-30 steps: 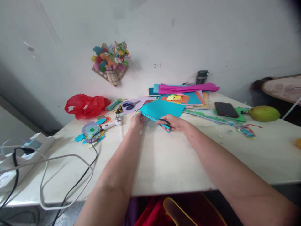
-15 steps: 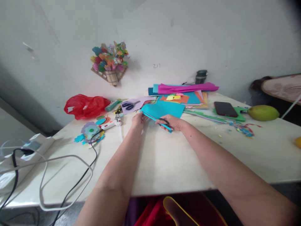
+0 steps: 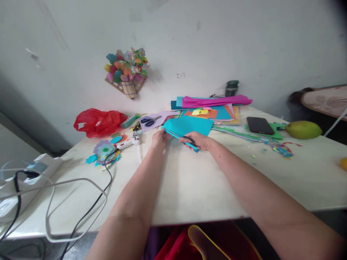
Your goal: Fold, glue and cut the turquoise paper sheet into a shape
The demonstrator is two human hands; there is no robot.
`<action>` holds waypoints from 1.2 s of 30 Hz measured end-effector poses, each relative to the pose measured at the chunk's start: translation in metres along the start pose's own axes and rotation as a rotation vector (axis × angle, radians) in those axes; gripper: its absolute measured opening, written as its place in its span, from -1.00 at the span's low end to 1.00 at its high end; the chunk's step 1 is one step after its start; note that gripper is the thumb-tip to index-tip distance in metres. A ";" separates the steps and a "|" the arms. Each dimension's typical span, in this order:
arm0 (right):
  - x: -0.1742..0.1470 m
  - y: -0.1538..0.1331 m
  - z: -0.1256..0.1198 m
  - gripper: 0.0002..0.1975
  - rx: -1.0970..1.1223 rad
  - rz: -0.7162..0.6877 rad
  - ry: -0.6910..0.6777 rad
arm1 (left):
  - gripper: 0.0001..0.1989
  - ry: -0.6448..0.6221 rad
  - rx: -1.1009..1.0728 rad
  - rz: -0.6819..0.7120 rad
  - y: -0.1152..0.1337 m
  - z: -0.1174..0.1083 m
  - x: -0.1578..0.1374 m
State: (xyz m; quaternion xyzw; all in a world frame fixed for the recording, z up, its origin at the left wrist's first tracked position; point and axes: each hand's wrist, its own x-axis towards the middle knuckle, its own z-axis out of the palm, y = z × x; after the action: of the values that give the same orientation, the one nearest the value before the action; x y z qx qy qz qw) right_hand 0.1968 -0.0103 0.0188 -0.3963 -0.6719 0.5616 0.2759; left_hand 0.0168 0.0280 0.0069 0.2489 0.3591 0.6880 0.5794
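Observation:
My left hand (image 3: 160,138) pinches the left end of a blue sheet of paper (image 3: 189,124), held just above the table. Dark-handled scissors (image 3: 189,139) are gripped in my right hand (image 3: 199,140), at the near edge of the sheet. Along that edge runs a narrow blue strip (image 3: 193,146), partly cut from the sheet, its right end hanging by my right fingers. My fingers and the paper hide most of the blades. A second pair of scissors (image 3: 148,121) lies on lilac paper (image 3: 162,117) beyond my left hand.
Left of my arms lie a glue gun (image 3: 128,143), paper flowers (image 3: 104,150), a red plastic bag (image 3: 99,122) and a power strip (image 3: 35,177) with looping cables. Stacked coloured papers (image 3: 225,112) sit at the back. On the right are a phone (image 3: 259,125) and a mango (image 3: 304,130).
Almost nothing differs. Both hands, the blue sheet and the scissors stay in nearly the same place.

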 end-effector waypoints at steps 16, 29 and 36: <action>0.003 0.003 -0.001 -0.69 -0.030 -0.012 0.006 | -0.93 0.029 -0.007 -0.022 0.002 -0.001 0.000; -0.001 0.000 -0.002 -0.61 -0.012 -0.008 0.005 | -0.93 -0.028 0.004 -0.003 0.000 0.003 -0.005; 0.000 0.000 -0.001 -0.66 -0.020 -0.002 0.017 | -0.95 -0.046 0.017 0.010 -0.002 0.002 -0.002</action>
State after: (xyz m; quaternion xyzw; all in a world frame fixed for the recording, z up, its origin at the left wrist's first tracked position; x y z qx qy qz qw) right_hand 0.1980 -0.0100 0.0191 -0.4030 -0.6757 0.5510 0.2783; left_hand 0.0204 0.0269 0.0065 0.2713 0.3504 0.6820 0.5818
